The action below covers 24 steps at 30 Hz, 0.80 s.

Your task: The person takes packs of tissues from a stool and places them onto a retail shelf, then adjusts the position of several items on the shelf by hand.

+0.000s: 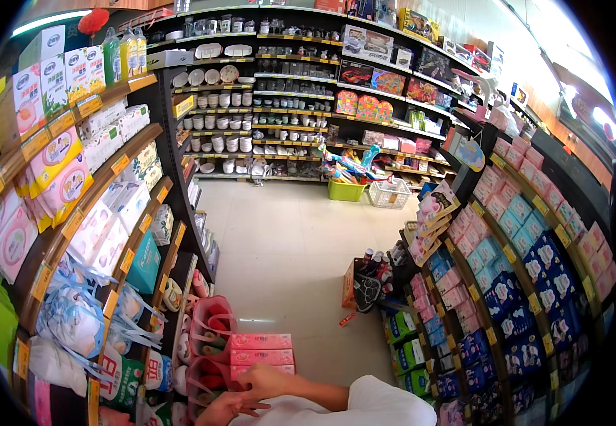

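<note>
At the lower edge, my right hand (265,382) is just in front of a stack of pink boxes (262,342) on the floor. Its fingers are bent and pressed together, close over my left hand; what they hold, if anything, is hidden. My left hand (221,410) is lower and to the left, partly cut off by the picture's edge, with its visible fingers stretched toward the right. Pink translucent bags (212,316) with red items inside stand left of the boxes, against the shelf. White cloth (393,405) covers my arm or leg at the right.
The left shelf (73,224) holds tissue packs and bagged goods. Across the aisle, the right shelf (514,238) carries pink, teal and dark blue packs. An orange carton (352,284) with bottles stands on the tiled floor (301,241). A green basket (347,189) sits before the far crockery shelves.
</note>
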Each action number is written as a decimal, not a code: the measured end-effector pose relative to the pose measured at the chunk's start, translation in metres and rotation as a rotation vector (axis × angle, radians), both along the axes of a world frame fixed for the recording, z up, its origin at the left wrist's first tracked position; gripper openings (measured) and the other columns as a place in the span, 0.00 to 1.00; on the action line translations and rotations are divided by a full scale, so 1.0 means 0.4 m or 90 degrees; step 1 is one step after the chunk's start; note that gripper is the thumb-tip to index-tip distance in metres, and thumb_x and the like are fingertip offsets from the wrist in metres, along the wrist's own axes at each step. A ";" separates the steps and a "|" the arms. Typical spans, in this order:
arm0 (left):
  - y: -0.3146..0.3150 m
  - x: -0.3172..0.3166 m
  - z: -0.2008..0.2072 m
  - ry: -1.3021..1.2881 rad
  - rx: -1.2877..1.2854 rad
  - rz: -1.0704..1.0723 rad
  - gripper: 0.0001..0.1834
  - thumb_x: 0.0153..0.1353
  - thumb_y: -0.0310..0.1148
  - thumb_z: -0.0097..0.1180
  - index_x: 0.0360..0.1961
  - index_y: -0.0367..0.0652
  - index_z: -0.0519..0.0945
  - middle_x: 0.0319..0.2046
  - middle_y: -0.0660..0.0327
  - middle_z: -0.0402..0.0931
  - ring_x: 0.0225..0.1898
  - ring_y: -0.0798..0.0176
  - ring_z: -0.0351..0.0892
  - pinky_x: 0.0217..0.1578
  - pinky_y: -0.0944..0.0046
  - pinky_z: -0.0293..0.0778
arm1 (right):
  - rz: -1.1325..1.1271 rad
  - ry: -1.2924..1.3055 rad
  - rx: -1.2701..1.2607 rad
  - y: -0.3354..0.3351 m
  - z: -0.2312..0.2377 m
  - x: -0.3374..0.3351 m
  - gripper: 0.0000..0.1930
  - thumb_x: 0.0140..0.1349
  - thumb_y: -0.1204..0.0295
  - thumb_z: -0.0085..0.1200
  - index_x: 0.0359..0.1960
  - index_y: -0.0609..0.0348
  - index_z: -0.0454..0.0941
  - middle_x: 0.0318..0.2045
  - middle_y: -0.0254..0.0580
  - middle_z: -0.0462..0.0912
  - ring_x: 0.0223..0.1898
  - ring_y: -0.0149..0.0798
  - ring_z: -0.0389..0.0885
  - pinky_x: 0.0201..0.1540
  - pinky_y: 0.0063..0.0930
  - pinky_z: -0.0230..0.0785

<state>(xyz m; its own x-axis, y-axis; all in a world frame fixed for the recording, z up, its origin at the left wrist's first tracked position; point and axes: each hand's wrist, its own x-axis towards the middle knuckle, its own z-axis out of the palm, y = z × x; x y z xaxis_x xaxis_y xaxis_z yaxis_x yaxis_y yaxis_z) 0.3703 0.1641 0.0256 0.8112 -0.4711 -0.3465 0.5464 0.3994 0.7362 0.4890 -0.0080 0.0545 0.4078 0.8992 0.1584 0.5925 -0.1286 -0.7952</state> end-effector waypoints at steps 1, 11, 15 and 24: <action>0.004 0.005 -0.016 0.000 -0.001 -0.015 0.29 0.68 0.41 0.40 0.59 0.25 0.68 0.54 0.42 0.74 0.55 0.46 0.76 0.52 0.58 0.73 | 0.027 0.006 0.003 -0.006 -0.008 0.009 0.16 0.51 0.62 0.63 0.19 0.63 0.75 0.16 0.48 0.76 0.16 0.46 0.74 0.21 0.38 0.64; 0.025 0.008 -0.026 0.003 0.163 -0.010 0.21 0.68 0.34 0.46 0.53 0.25 0.75 0.48 0.47 0.79 0.47 0.53 0.81 0.45 0.64 0.76 | 0.082 0.116 0.002 -0.026 0.011 0.017 0.11 0.56 0.66 0.60 0.25 0.63 0.78 0.18 0.47 0.78 0.20 0.45 0.77 0.25 0.37 0.67; 0.024 -0.010 -0.024 -0.031 0.228 0.070 0.15 0.65 0.31 0.53 0.44 0.27 0.81 0.39 0.53 0.83 0.39 0.62 0.83 0.39 0.69 0.77 | 0.074 0.143 -0.024 -0.023 -0.001 0.012 0.10 0.56 0.67 0.59 0.31 0.62 0.80 0.22 0.48 0.80 0.23 0.45 0.79 0.29 0.36 0.70; 0.022 -0.017 0.035 -0.105 0.460 0.254 0.08 0.55 0.28 0.66 0.31 0.32 0.86 0.24 0.60 0.82 0.25 0.73 0.77 0.28 0.75 0.71 | 0.083 0.090 -0.011 0.018 0.014 0.015 0.09 0.56 0.68 0.59 0.33 0.60 0.82 0.25 0.48 0.81 0.25 0.46 0.80 0.31 0.36 0.70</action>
<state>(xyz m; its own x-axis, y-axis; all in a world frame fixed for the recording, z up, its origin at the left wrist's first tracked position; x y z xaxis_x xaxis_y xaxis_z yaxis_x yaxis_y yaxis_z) 0.3634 0.1731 0.0396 0.9367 0.1540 -0.3145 0.3266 -0.0602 0.9433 0.4949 -0.0009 0.0599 0.3044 0.9480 0.0925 0.4873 -0.0715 -0.8703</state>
